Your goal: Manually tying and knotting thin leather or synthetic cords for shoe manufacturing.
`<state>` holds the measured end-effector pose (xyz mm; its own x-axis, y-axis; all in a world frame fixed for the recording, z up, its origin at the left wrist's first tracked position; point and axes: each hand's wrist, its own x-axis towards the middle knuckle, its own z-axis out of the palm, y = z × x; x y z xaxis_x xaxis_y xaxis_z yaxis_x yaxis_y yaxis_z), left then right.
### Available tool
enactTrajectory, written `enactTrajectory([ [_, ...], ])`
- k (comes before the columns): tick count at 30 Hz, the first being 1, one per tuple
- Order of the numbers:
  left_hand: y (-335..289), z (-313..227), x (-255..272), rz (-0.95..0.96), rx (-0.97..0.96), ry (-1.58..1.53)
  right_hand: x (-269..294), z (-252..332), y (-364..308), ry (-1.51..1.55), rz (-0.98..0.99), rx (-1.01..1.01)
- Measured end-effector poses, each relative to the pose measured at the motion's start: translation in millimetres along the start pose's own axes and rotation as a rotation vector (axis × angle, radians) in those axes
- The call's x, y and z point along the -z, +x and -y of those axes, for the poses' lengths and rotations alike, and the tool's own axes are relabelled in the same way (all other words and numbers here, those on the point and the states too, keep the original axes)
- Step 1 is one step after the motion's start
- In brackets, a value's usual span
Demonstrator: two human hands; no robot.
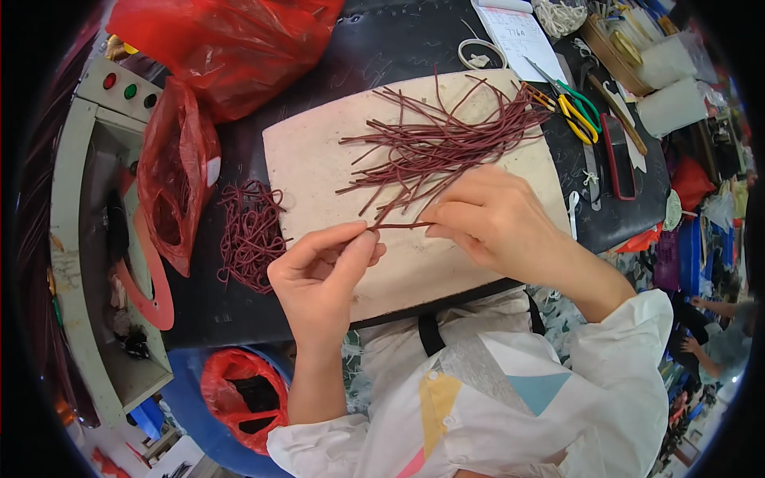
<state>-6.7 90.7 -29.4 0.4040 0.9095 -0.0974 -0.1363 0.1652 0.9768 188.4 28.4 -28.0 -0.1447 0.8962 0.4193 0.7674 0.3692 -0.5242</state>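
Between my two hands a dark red cord (402, 225) is stretched over the pale board (430, 279). My left hand (323, 267) pinches its left end between thumb and fingertips. A short way to the right, my right hand (490, 215) grips the same cord with its fingers closed. Just beyond my hands, a loose bundle of dark red cords (454, 135) lies across the board, most of them running left to right. A tangled heap of knotted dark red cords (251, 235) rests on the black table at the board's left edge.
Green-handled scissors (586, 103) and yellow-handled pliers (575, 119) lie right of the board, near a dark red case (617, 155) and a white spoon (574, 213). Red plastic bags (179, 171) sit at left, beside a grey machine (88, 215). A blue tub (211, 406) stands below.
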Motion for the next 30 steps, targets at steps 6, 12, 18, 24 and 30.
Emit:
enactTrajectory([
  [6, 4, 14, -5, -0.107, -0.035, -0.219, 9, 15, 4, 0.804, 0.086, -0.533],
  [12, -10, 30, -8, 0.014, -0.143, -0.116, -24, 23, 5, 1.430, -0.179, -0.717],
  [18, -19, 32, -9, -0.001, -0.220, 0.043, -42, 28, -1, 1.423, -0.319, -0.638],
  [24, -25, 28, -11, -0.008, -0.226, 0.074, -44, 31, -6, 1.517, -0.276, -0.717],
  [30, -28, 20, -3, 0.056, 0.152, -0.494, -33, 30, -15, 1.441, -0.119, -0.663],
])
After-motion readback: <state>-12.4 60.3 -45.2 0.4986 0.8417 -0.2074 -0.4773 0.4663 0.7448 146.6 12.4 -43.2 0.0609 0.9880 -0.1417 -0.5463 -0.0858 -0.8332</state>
